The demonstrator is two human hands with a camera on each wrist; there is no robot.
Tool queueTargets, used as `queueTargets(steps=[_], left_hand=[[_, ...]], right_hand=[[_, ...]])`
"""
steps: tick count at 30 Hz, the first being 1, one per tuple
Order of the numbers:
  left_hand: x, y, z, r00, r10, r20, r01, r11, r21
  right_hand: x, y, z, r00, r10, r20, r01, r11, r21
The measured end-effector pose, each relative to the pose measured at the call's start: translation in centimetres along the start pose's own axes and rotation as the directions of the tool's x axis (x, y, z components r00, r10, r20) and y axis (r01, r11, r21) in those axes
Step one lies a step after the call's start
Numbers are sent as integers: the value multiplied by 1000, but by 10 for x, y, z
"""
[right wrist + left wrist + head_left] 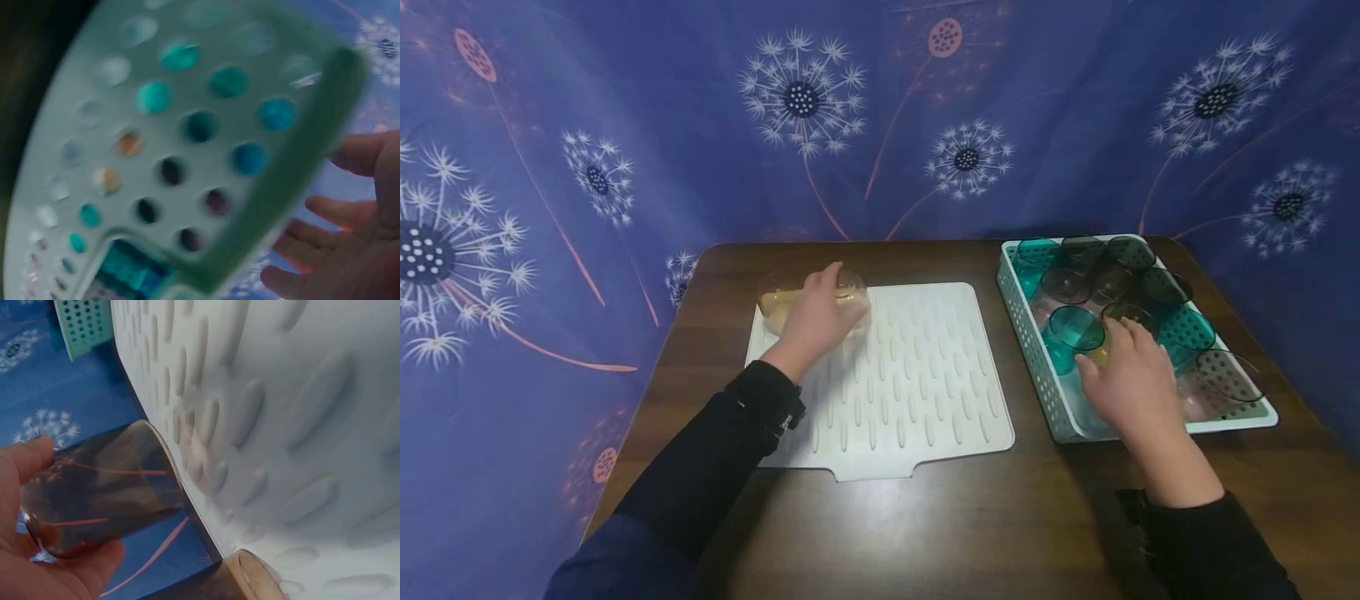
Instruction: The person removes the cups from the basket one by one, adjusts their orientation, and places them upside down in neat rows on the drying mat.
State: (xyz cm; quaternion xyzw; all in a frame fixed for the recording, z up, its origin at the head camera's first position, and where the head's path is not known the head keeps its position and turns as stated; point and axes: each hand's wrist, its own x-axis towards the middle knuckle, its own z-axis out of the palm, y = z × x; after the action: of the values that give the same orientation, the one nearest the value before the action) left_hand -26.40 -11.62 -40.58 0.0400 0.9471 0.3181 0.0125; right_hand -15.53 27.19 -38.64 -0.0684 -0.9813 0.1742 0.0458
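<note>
My left hand (823, 315) grips a brown-tinted clear drinking glass (112, 487) at the far left corner of the white ridged drying mat (925, 367). The glass's mouth faces the mat in the left wrist view. Beside it, a second amber glass (250, 575) stands rim down on the mat. My right hand (1131, 375) is over the pale green perforated basket (1037, 367), fingers extended near a teal glass (1075, 327) and a dark-rimmed glass (1127, 313). Nothing shows in its grasp in the right wrist view, where the basket wall (187, 150) is blurred.
Several teal, grey and pinkish glasses fill the basket; a pinkish glass (1213, 387) leans at its near right corner. Mat and basket rest on a brown wooden table (880, 533). Blue dandelion-print cloth (880, 108) hangs behind and at the sides.
</note>
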Motion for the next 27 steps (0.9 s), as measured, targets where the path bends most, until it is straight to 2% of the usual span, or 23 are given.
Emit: queueTargets(steps=[4,9,14,17,23,27], left_hand=[[12,0,1,999,-50,-7,50,997,63],[18,3,4,996,-90,22,86,989,120],[19,3,5,993,-118,17,114,983,143],[20,2,5,993,-116,19,112,982,154],[21,1,6,994,-107,24,101,981,165],[19,0,6,996,-84,8,82,983,164]], right_hand=[[4,8,11,999,-19,50,22,998,-57],[2,9,16,1000,-10,5,10,996,-87],[6,10,14,999,24,-22,-26,996,-85],[10,15,14,998,47,-48,-51,994,-101],[16,27,18,991,35,-128,-54,986,-155],[16,30,16,989,82,-124,-99,986,-137]])
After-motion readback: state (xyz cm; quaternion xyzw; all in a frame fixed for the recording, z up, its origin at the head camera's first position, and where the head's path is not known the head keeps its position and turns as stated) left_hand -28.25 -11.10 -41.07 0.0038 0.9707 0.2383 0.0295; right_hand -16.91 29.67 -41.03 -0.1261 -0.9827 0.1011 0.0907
